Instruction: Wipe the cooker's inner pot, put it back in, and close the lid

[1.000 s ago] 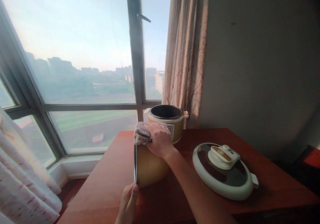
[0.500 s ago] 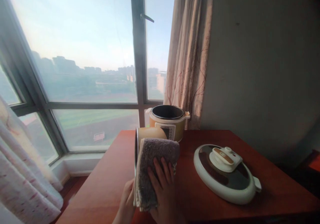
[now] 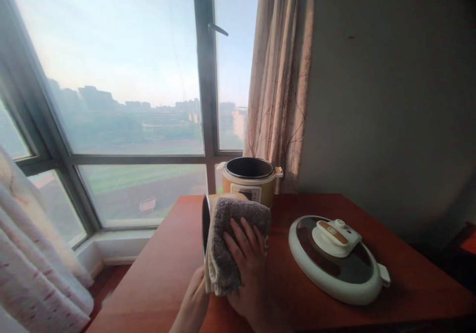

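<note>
A cooker's inner pot [image 3: 224,196], gold outside and dark inside, is tipped on its side above the table, its opening facing left. My left hand [image 3: 196,293] grips its near rim; some of those fingers are hidden behind the pot and cloth. A folded grey towel [image 3: 226,233] with a pale edge covers much of the pot's outer wall. Pressing the towel against that wall is my right hand [image 3: 247,253], fingers laid over the cloth and thumb out of sight.
The cooker body [image 3: 266,186] stands behind the pot, with no lid on it. To the right, the round white lid [image 3: 334,288] with its handle lies on the reddish-brown table [image 3: 148,278]. A window and curtain [image 3: 278,75] border the table's far side.
My right hand and the towel have shifted slightly up and right over the pot's wall. The pot and my left hand have moved a little to the right.
</note>
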Demonstrator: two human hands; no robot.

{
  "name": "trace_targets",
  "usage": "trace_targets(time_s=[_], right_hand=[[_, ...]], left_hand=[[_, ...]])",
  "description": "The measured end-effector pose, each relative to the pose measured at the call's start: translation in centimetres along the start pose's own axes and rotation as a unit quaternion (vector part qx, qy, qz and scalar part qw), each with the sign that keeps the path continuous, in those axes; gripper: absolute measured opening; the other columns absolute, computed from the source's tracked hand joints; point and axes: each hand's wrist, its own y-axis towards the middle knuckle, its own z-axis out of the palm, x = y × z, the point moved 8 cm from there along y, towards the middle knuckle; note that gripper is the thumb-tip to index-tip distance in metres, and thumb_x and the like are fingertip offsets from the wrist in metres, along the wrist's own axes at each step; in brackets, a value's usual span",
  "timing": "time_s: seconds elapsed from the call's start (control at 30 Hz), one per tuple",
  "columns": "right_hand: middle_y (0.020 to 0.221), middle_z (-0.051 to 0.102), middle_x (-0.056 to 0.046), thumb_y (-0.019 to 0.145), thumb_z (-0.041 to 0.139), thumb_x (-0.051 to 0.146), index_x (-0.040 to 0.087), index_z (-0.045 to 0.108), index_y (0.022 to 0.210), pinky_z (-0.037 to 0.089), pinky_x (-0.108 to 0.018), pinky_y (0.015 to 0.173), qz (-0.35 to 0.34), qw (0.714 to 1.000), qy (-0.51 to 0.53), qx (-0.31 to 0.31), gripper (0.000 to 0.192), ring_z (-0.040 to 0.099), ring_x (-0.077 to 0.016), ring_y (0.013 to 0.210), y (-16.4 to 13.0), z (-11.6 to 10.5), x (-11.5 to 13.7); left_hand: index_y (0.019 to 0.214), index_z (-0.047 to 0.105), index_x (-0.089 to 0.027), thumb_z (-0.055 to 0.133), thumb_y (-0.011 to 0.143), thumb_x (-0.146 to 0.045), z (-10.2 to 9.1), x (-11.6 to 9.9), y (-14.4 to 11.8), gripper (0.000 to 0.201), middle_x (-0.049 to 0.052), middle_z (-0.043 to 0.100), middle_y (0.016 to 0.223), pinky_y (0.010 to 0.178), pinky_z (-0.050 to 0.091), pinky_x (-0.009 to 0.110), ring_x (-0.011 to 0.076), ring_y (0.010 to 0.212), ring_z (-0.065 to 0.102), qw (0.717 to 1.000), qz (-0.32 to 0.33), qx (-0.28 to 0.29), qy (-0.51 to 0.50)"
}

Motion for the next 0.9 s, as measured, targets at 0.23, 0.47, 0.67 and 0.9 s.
trace_targets(time_s=[0.23,0.47,0.67,0.9], right_hand=[[0.138,0.063,-0.006,0.080,0.056,0.027,0.024,0.065,0.125,0.028,-0.041,0.116,0.093,0.987,0.020,0.132,0.046,0.050,-0.0252,0.132,10.1,-1.1,-1.3],[0.105,0.076,-0.008,0.084,0.051,0.042,0.029,0.072,0.109,0.049,-0.039,0.085,0.170,0.933,-0.054,0.313,0.035,0.069,-0.0292,0.101,14.7,2.3,-3.8],[0.107,0.076,-0.008,0.084,0.050,0.044,0.030,0.070,0.114,0.050,-0.038,0.082,0.159,0.931,-0.063,0.322,0.038,0.070,-0.0293,0.101,15.2,3.7,-4.4],[0.110,0.074,-0.007,0.085,0.053,0.041,0.026,0.071,0.109,0.047,-0.039,0.092,0.122,0.950,-0.056,0.281,0.033,0.066,-0.0270,0.105,14.4,2.5,-3.1]], left_hand=[[0.086,0.077,-0.012,0.067,0.069,-0.076,2.3,-1.7,-0.8,0.066,0.012,0.076,0.088,0.089,0.056,0.041,0.0329,0.098,0.068,0.991,-0.106,0.022,-0.075],[0.100,0.077,-0.010,0.070,0.067,-0.075,2.7,-0.3,-1.6,0.073,0.014,0.076,0.095,0.091,0.056,0.044,0.0366,0.105,0.068,0.984,-0.115,-0.010,-0.138],[0.092,0.080,-0.018,0.068,0.071,-0.072,2.0,2.3,-3.6,0.059,0.012,0.077,0.099,0.100,0.052,0.042,0.0367,0.111,0.065,0.999,-0.002,0.032,-0.032],[0.091,0.079,-0.016,0.060,0.077,-0.075,-0.9,5.8,-3.4,0.064,0.014,0.076,0.100,0.093,0.054,0.041,0.0302,0.093,0.067,0.996,0.047,-0.067,0.021]])
